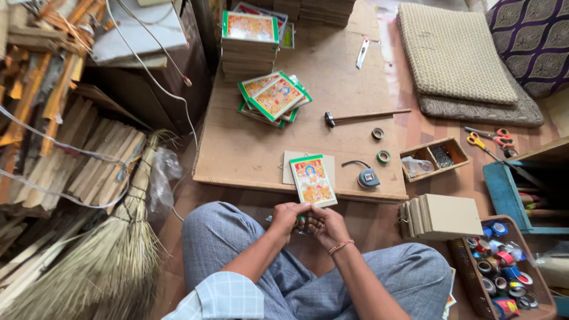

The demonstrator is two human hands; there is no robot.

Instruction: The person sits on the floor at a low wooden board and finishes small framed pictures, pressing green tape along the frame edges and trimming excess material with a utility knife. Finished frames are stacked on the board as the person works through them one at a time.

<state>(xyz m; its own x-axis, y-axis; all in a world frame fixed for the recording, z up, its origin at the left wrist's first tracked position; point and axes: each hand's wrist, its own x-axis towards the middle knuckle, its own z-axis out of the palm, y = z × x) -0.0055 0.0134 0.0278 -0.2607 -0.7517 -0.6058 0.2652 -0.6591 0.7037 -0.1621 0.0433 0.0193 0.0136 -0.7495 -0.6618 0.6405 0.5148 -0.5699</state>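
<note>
Left hand (pixel 287 216) and right hand (pixel 325 224) together over the lap, fingers (pixel 305 208) clamped on a small green tape roll (pixel 301 220), mostly hidden. Just beyond, a green-edged picture board (pixel 312 180) overhanging the near edge of the low wooden table (pixel 249 148). Tape measure (pixel 368 177) beside it, hammer (pixel 363 116) farther off.

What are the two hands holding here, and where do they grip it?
Both the left hand and the right hand close around a small green item between them, mostly hidden; its kind and the exact grip cannot be told.
</note>
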